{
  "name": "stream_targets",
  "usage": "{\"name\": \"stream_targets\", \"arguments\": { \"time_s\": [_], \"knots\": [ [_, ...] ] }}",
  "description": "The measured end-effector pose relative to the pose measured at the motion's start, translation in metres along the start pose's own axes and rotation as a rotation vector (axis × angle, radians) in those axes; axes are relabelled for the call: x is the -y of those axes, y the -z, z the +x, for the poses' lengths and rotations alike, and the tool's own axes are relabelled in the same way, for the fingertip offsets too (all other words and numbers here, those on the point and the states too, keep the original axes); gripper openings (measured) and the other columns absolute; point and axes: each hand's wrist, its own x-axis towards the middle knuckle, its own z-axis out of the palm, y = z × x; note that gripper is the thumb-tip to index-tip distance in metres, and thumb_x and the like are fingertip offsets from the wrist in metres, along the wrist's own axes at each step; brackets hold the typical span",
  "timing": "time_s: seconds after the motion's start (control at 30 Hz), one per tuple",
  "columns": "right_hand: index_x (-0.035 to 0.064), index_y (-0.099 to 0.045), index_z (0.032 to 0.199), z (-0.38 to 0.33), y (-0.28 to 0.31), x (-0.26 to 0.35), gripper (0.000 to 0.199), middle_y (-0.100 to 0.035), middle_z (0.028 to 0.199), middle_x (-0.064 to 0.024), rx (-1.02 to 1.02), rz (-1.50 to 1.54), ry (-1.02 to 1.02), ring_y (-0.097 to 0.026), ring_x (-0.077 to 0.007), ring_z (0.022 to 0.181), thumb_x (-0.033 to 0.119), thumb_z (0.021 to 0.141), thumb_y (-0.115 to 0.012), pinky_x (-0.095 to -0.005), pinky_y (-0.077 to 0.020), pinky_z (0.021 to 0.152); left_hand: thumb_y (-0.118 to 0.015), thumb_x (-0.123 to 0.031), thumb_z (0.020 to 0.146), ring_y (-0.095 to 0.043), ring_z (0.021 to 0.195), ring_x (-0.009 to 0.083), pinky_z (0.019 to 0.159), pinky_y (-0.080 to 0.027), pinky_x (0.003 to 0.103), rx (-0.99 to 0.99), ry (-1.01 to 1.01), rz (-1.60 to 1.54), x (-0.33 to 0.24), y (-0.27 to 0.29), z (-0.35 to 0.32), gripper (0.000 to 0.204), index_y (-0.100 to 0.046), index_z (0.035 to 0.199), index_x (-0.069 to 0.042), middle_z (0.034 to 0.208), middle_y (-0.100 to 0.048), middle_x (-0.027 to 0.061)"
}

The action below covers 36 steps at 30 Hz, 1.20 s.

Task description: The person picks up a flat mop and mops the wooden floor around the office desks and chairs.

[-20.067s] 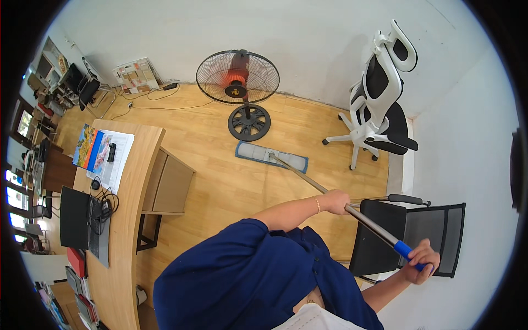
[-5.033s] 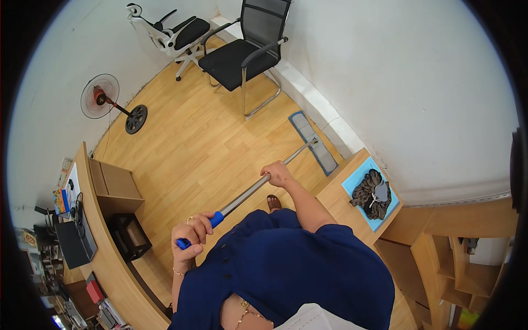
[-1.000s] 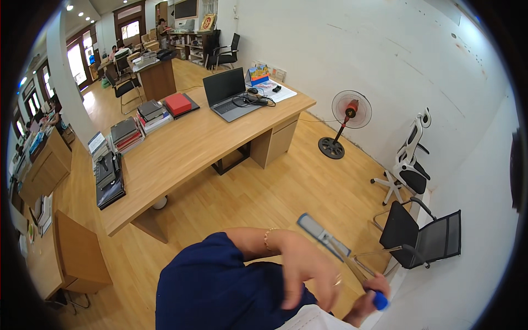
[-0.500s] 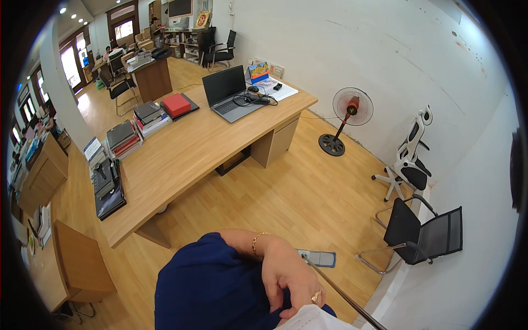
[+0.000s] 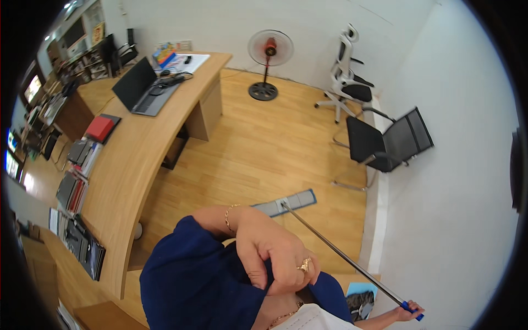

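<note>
My left hand [image 5: 278,253], wearing a gold bracelet and a ring, is bent across my chest. Its fingers are closed on the cloth of my dark blue top [image 5: 192,275]. At the lower right, my right hand [image 5: 406,313] is wrapped round the blue end grip of a flat mop's metal handle [image 5: 346,258]. That handle slants away to the grey mop head [image 5: 300,199] with a blue edge, which lies flat on the wooden floor. My left forearm and hand partly cover the mop head's left end.
A long wooden desk [image 5: 132,159] on the left bears a laptop [image 5: 146,91], a red box [image 5: 100,128] and stacked folders. Ahead stand a fan [image 5: 265,66] and a white swivel chair [image 5: 344,82]. A black mesh chair [image 5: 371,140] is by the right wall.
The view has swung right and down, so desk and chairs sit further left and higher. My right hand and more of the mop have come into view. My left hand keeps its hold.
</note>
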Motion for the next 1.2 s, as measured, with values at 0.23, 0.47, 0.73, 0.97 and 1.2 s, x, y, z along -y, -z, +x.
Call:
{"name": "stream_targets", "arguments": {
  "time_s": [0.23, 0.47, 0.73, 0.97, 1.2],
  "knots": [
    [0.0148, -0.039, 0.060, -0.068, 0.060, 0.035, 0.034, -0.035, 0.052, 0.0034, -0.263, 0.002, -0.051, -0.031, -0.0092, 0.047, 0.025, 0.089, -0.054, -0.0237, -0.0293, 0.048, -0.057, -0.017, 0.083, -0.053, 0.069, 0.0258, 0.084, -0.035, 0.045, -0.123, 0.019, 0.534, 0.036, -0.028, 0.050, 0.010, -0.059, 0.080, -0.008, 0.072, -0.055, 0.0050],
    [0.0118, -0.040, 0.066, -0.073, 0.013, 0.033, 0.026, -0.038, 0.056, -0.0002, 0.088, -0.092, -0.297, -0.036, -0.0124, 0.055, 0.019, 0.089, -0.047, -0.0294, -0.0341, 0.057, -0.049, -0.013, 0.091, -0.057, 0.063, 0.0203, 0.098, -0.026, 0.050, -1.056, -0.144, 0.466, 0.114, -0.059, 0.099, 0.023, -0.046, 0.069, -0.013, 0.063, -0.057, 0.0012],
    [0.0120, -0.040, 0.069, -0.069, 0.019, 0.034, 0.022, -0.042, 0.060, -0.0034, 0.217, -0.101, -0.307, -0.040, -0.0151, 0.058, 0.018, 0.089, -0.047, -0.0338, -0.0386, 0.065, -0.064, -0.026, 0.074, -0.054, 0.073, 0.0208, 0.073, -0.042, 0.029, -1.008, 0.211, -0.311, 0.165, -0.105, 0.168, 0.029, -0.054, 0.084, -0.001, 0.074, -0.053, 0.0080],
    [0.0100, -0.041, 0.076, -0.099, 0.055, 0.043, 0.018, -0.048, 0.066, -0.0072, 0.522, -0.366, -0.112, -0.045, -0.0187, 0.064, 0.020, 0.087, -0.051, -0.0396, -0.0408, 0.073, -0.067, -0.026, 0.068, -0.053, 0.074, 0.0212, 0.071, -0.042, 0.029, -0.956, 0.200, -0.148, 0.182, -0.119, 0.189, 0.032, -0.053, 0.083, -0.001, 0.075, -0.053, 0.0076],
    [0.0091, -0.043, 0.081, -0.083, 0.095, 0.033, 0.016, -0.050, 0.066, -0.0080, 0.692, -0.669, 0.083, -0.047, -0.0191, 0.064, 0.022, 0.088, -0.050, -0.0387, -0.0398, 0.070, -0.069, -0.027, 0.062, -0.052, 0.075, 0.0216, 0.069, -0.041, 0.030, -0.848, 0.176, -0.052, 0.212, -0.105, 0.204, 0.036, -0.053, 0.083, -0.002, 0.076, -0.053, 0.0072]
  ]
}}
